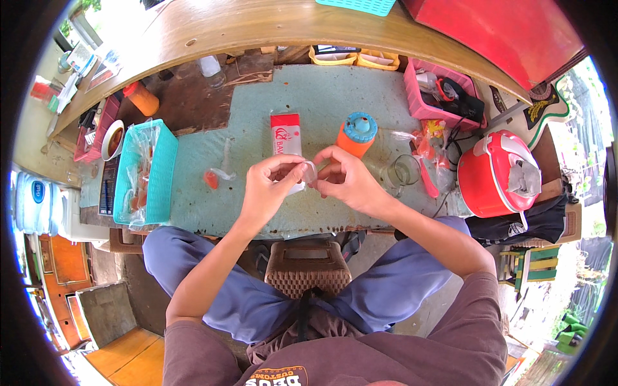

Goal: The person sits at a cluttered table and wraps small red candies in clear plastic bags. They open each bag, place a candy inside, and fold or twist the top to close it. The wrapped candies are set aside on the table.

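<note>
Above the light blue tabletop, my left hand (270, 186) and my right hand (351, 183) meet with bent fingers. Pinched between them is a small, pale, translucent curved strip (309, 172); its exact kind is unclear. Each hand grips one side of it. Just beyond my left hand lies a red and white packet (286, 135), its near end partly covered by my fingers. An orange bottle with a blue cap (358, 132) stands beyond my right hand. To the right of that hand is a clear glass (403, 171).
On the left stand a turquoise basket (168, 183) with plastic bags and an orange bottle (140, 98). A pink basket (415, 96), crumpled plastic wrappers (430, 145) and a red cooler jug (492, 174) are on the right. A wooden shelf (257, 29) spans the far side.
</note>
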Demonstrator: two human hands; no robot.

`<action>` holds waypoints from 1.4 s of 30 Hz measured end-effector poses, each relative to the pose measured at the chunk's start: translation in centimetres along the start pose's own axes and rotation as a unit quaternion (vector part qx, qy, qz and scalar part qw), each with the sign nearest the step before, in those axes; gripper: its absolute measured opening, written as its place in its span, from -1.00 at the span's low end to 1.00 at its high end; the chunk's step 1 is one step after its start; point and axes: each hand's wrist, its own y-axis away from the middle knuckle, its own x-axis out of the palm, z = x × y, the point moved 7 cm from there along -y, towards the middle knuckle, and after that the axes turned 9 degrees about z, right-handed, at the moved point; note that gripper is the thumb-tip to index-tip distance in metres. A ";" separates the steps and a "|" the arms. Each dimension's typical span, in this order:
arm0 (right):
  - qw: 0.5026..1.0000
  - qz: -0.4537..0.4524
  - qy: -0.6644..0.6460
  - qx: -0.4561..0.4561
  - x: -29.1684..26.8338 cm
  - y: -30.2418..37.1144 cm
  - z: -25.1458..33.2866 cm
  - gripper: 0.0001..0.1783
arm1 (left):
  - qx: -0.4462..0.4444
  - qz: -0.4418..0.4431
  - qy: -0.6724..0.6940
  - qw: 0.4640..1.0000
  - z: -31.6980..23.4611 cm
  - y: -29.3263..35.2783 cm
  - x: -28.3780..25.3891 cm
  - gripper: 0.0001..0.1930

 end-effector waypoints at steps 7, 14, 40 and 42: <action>0.999 0.050 -0.022 0.000 1.0 -0.2 0.2 -0.62 | 0.027 -0.042 -0.112 0.992 -1.3 0.2 -0.4 -0.87; 1.000 0.008 0.018 -0.001 0.1 -0.2 0.6 -0.72 | 0.096 -0.056 -0.253 0.961 -3.5 0.7 0.1 -0.85; 0.961 -0.096 0.251 -0.059 0.1 0.5 2.2 -0.78 | 0.090 0.007 -0.376 0.922 -4.3 1.0 1.4 -0.82; 0.984 -0.067 0.162 -0.044 0.4 0.3 1.7 -0.79 | 0.049 0.005 -0.333 0.942 -3.5 1.0 1.1 -0.83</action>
